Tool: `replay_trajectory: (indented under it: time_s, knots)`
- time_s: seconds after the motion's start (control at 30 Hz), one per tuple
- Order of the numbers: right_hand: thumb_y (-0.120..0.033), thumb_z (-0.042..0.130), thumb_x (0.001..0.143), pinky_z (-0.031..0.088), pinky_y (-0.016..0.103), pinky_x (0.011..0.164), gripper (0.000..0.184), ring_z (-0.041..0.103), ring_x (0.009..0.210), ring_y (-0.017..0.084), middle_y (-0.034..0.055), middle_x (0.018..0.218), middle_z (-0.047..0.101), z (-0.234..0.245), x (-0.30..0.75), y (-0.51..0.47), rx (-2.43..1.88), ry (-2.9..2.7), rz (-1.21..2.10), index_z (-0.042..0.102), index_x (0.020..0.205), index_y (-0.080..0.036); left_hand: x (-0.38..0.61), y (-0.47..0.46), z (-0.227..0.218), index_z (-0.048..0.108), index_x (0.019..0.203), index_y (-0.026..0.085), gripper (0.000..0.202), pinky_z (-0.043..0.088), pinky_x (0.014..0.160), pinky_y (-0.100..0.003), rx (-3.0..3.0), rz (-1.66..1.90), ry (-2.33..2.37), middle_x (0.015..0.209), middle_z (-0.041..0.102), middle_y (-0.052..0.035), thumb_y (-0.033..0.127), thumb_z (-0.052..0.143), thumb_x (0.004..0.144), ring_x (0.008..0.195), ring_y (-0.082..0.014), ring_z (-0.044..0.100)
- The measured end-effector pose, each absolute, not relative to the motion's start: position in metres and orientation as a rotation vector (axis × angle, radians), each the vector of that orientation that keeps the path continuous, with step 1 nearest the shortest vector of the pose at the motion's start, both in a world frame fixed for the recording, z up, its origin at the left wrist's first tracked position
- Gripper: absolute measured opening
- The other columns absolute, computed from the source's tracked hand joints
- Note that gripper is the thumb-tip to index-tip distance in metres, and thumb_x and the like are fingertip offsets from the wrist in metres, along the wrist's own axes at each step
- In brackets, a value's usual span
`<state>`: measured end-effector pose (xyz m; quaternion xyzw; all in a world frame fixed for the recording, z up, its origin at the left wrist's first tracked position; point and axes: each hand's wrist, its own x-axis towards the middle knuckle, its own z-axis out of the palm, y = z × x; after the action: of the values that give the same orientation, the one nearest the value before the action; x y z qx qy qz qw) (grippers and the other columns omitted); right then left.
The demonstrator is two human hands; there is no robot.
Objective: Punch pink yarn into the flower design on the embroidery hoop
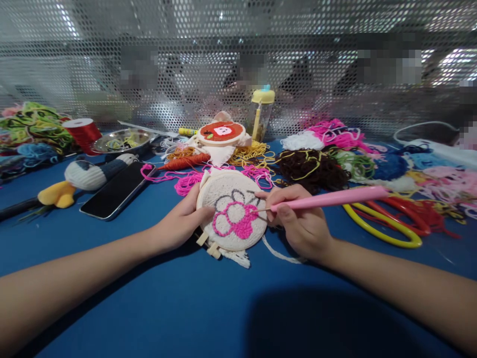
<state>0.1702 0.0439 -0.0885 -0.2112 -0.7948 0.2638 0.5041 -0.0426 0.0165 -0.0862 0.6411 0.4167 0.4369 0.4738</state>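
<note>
My left hand point(186, 219) grips the left edge of a round embroidery hoop point(257, 239), thumb on top of the cream fabric. On the fabric is a flower outline in dark lines, partly covered by bright pink yarn loops point(244, 228). A pink-handled punch needle point(328, 199) is pinched in my right hand point(301, 223), its thin metal tip at the pink stitches on the right of the flower. Some right fingers reach the hoop's right edge. Wooden screw tabs and frayed fabric stick out at the hoop's bottom.
Behind lie pink yarn point(190, 183), dark brown yarn point(313, 166) and a second hoop point(222, 134) with an orange design. A phone point(118, 191) and a knitted stuffed piece point(85, 174) are left; a yellow ring point(387, 233) is right. A perforated metal screen point(208, 64) stands across the back.
</note>
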Motion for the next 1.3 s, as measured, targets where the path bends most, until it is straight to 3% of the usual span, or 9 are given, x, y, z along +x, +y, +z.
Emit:
replay_trajectory:
  time_s: [0.27,0.6,0.77,0.93,1.03,1.17,1.3]
  knots:
    - [-0.029,0.040,0.084,0.047,0.037,0.072,0.009,0.052,0.068,0.013,-0.0003,0.065,0.046,-0.092,0.171,0.048,-0.565,-1.966,0.542,0.044,0.081,-0.022,-0.042,0.017,-0.086,0.019,0.131,0.023,0.062,0.028,0.098,-0.041,1.562,1.071,1.028,0.127,0.041,-0.0042,0.017,0.046,0.076,0.115,-0.0252,0.037]
    - [-0.026,0.054,0.077,0.047,0.027,0.075,0.007,0.058,0.073,0.014,-0.0007,0.066,0.057,-0.088,0.173,0.041,-0.513,-2.240,0.095,0.050,0.078,-0.020,-0.043,0.015,-0.087,0.017,0.132,0.022,0.061,0.027,0.099,-0.040,1.622,1.073,1.042,0.129,0.037,-0.0049,0.021,0.046,0.078,0.117,-0.0253,0.033]
    - [-0.022,0.050,0.080,0.041,0.031,0.080,0.003,0.054,0.075,0.013,0.0009,0.074,0.059,-0.089,0.170,0.046,-0.470,-2.238,0.026,0.052,0.080,-0.019,-0.045,0.012,-0.086,0.012,0.133,0.022,0.062,0.025,0.101,-0.037,1.755,1.062,1.055,0.134,0.030,-0.0055,0.026,0.044,0.080,0.120,-0.0238,0.029]
    - [-0.036,0.053,0.077,0.033,0.036,0.080,0.018,0.048,0.063,0.012,-0.0020,0.060,0.055,-0.089,0.170,0.053,-0.491,-2.369,-0.167,0.056,0.075,-0.018,-0.046,0.010,-0.086,0.008,0.133,0.022,0.063,0.025,0.101,-0.035,1.925,1.075,1.060,0.136,0.025,-0.0066,0.027,0.043,0.081,0.120,-0.0236,0.028]
    - [-0.030,0.057,0.075,0.033,0.033,0.074,0.015,0.047,0.065,0.012,-0.0002,0.062,0.057,-0.086,0.172,0.050,-0.439,-2.384,-0.285,0.058,0.078,-0.016,-0.046,0.009,-0.085,0.006,0.133,0.023,0.064,0.026,0.100,-0.034,1.976,1.080,1.053,0.135,0.027,-0.0065,0.028,0.043,0.082,0.118,-0.0231,0.031]
    - [-0.019,0.054,0.076,0.036,0.032,0.071,0.008,0.047,0.067,0.013,0.0019,0.067,0.057,-0.084,0.173,0.047,-0.302,-2.378,-0.310,0.056,0.083,-0.015,-0.046,0.009,-0.086,0.008,0.133,0.023,0.063,0.024,0.101,-0.034,1.920,1.069,1.077,0.135,0.027,-0.0056,0.029,0.043,0.081,0.119,-0.0237,0.029]
    - [-0.029,0.051,0.078,0.040,0.031,0.066,0.014,0.045,0.061,0.013,0.0007,0.060,0.052,-0.084,0.173,0.051,-0.318,-2.415,-0.111,0.052,0.069,-0.018,-0.045,0.013,-0.087,0.010,0.133,0.023,0.062,0.023,0.101,-0.034,1.838,1.049,1.067,0.136,0.028,-0.0044,0.029,0.043,0.081,0.121,-0.0237,0.026]
